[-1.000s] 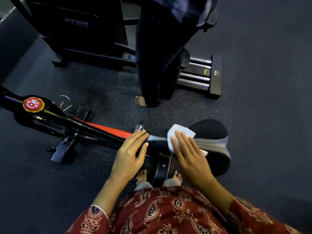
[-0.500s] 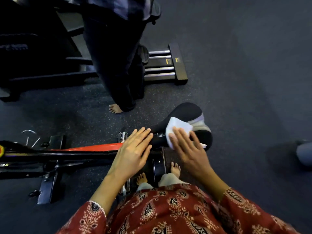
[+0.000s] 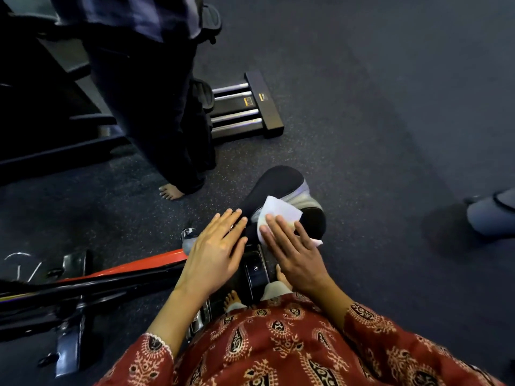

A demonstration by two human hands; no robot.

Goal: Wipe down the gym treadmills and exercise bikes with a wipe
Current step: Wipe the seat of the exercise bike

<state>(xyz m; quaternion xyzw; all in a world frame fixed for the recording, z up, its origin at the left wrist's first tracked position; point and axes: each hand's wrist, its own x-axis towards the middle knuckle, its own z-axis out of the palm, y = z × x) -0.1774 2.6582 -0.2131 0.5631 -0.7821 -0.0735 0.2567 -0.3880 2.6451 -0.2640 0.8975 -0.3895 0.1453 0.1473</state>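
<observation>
Pressing wipe (image 3: 281, 215) onto bike saddle (image 3: 278, 185) with flat right hand (image 3: 295, 254)

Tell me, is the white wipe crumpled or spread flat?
Spread flat: the wipe lies on the saddle under the flat right hand.

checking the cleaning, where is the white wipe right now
In the head view the white wipe lies just right of centre on the black and grey bike saddle, pressed under the right hand, beside the left hand.
</observation>
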